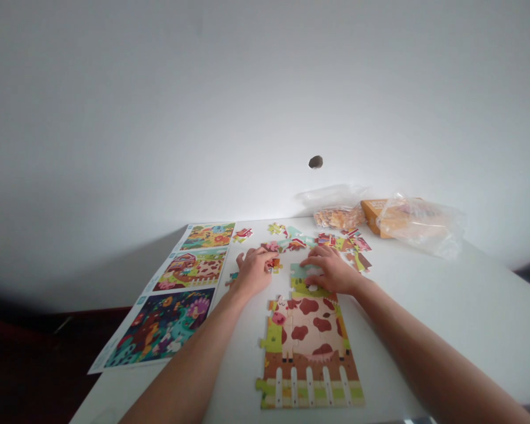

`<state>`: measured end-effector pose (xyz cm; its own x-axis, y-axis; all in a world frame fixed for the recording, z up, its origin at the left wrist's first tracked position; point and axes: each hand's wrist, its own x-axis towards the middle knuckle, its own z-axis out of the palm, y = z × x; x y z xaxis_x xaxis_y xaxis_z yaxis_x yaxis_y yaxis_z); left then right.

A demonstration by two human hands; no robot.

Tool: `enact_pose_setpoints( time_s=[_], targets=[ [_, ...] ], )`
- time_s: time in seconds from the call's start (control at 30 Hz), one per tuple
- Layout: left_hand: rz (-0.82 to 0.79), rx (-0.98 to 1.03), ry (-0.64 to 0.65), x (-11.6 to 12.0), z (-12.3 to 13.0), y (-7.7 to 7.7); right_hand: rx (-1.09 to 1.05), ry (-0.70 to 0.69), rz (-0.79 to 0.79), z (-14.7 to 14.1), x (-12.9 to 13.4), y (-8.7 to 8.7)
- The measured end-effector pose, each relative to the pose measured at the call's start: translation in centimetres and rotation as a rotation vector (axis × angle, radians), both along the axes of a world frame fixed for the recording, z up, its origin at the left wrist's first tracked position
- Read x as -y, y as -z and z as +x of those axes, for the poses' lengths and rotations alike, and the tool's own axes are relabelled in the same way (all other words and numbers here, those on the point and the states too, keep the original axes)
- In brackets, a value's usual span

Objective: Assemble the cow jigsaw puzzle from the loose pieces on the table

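Observation:
A partly joined jigsaw puzzle (318, 330) lies on the white table, showing a spotted cow above a white fence. At its far end my right hand (333, 272) rests over the green and pale-blue pieces, thumb and fingers apart, fingertips touching them. To the left, my left hand (254, 271) is curled, with a small red and yellow puzzle piece (275, 266) at its thumb and fingertips. A teal piece (232, 279) shows beside that hand's left side. Loose pieces (295, 243) lie beyond both hands, and others (358, 260) lie right of my right hand.
A printed sheet (189, 297) with three pictures lies along the table's left side. Against the wall are a clear bag of pieces (338, 218), an orange box (375, 218) and an empty-looking plastic bag (424, 227). The wall has a round hole (315, 162).

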<state>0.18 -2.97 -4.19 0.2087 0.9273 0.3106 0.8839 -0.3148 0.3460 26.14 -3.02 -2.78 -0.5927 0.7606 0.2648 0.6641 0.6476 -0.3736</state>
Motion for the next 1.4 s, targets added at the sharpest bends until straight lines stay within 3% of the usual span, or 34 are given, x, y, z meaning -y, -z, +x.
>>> enact_pose_setpoints(
  time_s=[0.3, 0.6, 1.1, 1.2, 1.4],
  targets=[
    [-0.021, 0.03, 0.213, 0.9, 0.5, -0.9, 0.015, 0.022, -0.006, 0.1, 0.0, -0.1],
    [-0.034, 0.029, 0.249, 1.4, 0.6, -1.5, 0.026, 0.027, -0.016, 0.1, 0.0, -0.2],
    [-0.113, 0.081, 0.412, 2.0, 0.6, -2.3, 0.024, 0.031, -0.017, 0.3, -0.2, 0.0],
    [-0.075, 0.122, 0.397, 1.5, 0.4, -1.7, 0.03, 0.033, -0.019, 0.3, -0.2, 0.0],
    [0.073, 0.206, 0.174, 0.2, -0.1, -0.7, 0.032, 0.034, -0.017, 0.3, -0.2, 0.1]
  ],
)
